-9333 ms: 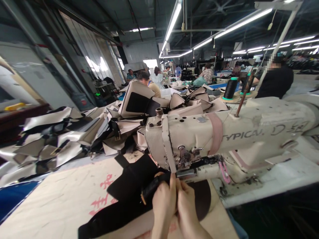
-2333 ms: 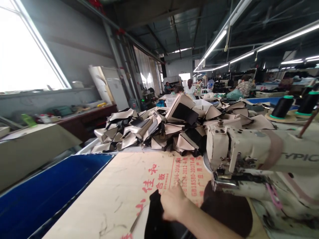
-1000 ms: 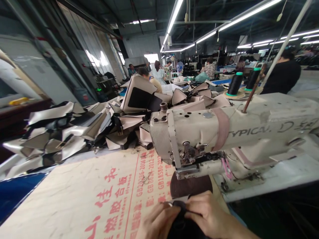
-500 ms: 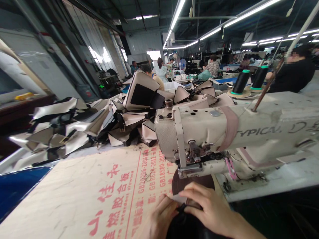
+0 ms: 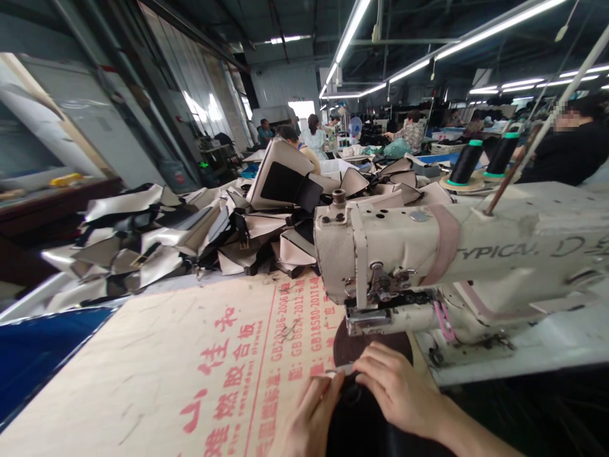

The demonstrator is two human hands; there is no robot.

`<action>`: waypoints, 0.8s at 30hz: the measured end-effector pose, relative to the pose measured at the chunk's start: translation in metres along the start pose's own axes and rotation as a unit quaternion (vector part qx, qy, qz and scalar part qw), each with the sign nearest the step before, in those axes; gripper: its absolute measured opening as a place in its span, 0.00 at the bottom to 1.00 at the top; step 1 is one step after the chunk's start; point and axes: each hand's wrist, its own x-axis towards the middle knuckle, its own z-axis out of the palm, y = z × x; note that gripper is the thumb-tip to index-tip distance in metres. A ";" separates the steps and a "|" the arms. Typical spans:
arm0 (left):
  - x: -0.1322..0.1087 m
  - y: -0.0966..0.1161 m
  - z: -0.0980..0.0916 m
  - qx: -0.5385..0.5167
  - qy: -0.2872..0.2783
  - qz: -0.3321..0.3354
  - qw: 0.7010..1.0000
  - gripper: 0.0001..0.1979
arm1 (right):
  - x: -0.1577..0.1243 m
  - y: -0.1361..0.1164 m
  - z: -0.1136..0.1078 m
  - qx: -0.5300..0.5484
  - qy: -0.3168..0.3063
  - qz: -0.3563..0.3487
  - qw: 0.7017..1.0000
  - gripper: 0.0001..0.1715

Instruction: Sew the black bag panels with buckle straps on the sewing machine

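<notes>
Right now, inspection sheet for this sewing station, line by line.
Surface: red-printed plywood board with dark strands.
Job's things: black piece, held apart from the sewing machine.
Clutter: heap of beige-and-black pieces behind the board; brown rounded piece under the machine's arm.
Hands: left hand and right hand pinch the black piece.
Cables: hanging cord near a ceiling light.
Surroundings: co-workers, thread cones, fan.

Overhead, from where I am standing, fluorescent tubes (image 5: 504, 28) are running in lit rows; a pull cord (image 5: 562, 32) is hanging beside the right-hand row. At the rear, a blue electric fan (image 5: 354, 127) is standing between a co-worker in a pale garment (image 5: 313, 141) and a co-worker in a patterned shirt (image 5: 412, 133). At left, a yellow object (image 5: 66, 180) is lying on a dark bench (image 5: 61, 212).
</notes>
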 end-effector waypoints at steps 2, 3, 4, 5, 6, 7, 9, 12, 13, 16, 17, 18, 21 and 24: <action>0.004 0.006 -0.003 -0.001 -0.020 -0.012 1.000 0.26 | -0.001 0.001 0.000 0.001 0.003 0.000 1.000 0.07; 0.007 0.009 -0.006 -0.010 -0.038 -0.020 0.999 0.25 | -0.001 0.001 -0.001 0.000 0.000 -0.001 1.000 0.07; 0.012 0.012 -0.009 -0.025 -0.058 -0.029 0.998 0.24 | -0.001 0.002 -0.002 -0.003 -0.008 -0.006 1.000 0.07; 0.016 0.015 -0.013 -0.048 -0.079 -0.038 0.995 0.21 | 0.000 0.002 -0.003 -0.007 -0.019 -0.014 1.000 0.07; 0.020 0.016 -0.016 -0.076 -0.095 -0.049 0.991 0.18 | 0.001 0.003 -0.005 -0.013 -0.031 -0.024 0.999 0.06; 0.022 0.016 -0.018 -0.104 -0.103 -0.065 0.987 0.16 | 0.001 0.003 -0.006 -0.020 -0.041 -0.036 0.998 0.06; 0.020 0.013 -0.018 -0.158 -0.091 -0.108 0.977 0.13 | 0.003 0.005 -0.008 -0.033 -0.044 -0.051 0.997 0.06; 0.004 0.005 -0.008 -0.232 -0.049 -0.164 0.958 0.13 | 0.003 0.005 -0.008 -0.042 -0.028 -0.056 0.997 0.08; -0.002 0.004 -0.003 -0.252 -0.042 -0.178 0.950 0.15 | 0.002 0.004 -0.008 -0.035 -0.025 -0.056 0.997 0.08; -0.009 0.002 0.004 -0.273 -0.006 -0.216 0.937 0.16 | 0.003 0.000 -0.009 0.013 -0.006 -0.039 0.999 0.09; -0.004 0.003 0.002 -0.262 0.010 -0.224 0.939 0.15 | 0.004 0.000 -0.009 0.030 0.008 -0.025 0.999 0.09; 0.004 0.004 -0.001 -0.244 0.024 -0.228 0.942 0.15 | 0.005 -0.001 -0.010 0.044 0.024 -0.009 0.999 0.09; 0.039 0.006 -0.020 -0.158 0.025 -0.206 0.965 0.16 | 0.010 -0.001 -0.006 0.076 0.080 0.041 0.993 0.11; 0.068 0.005 -0.035 -0.093 0.009 -0.183 0.979 0.15 | 0.016 0.001 0.000 0.103 0.134 0.083 0.982 0.12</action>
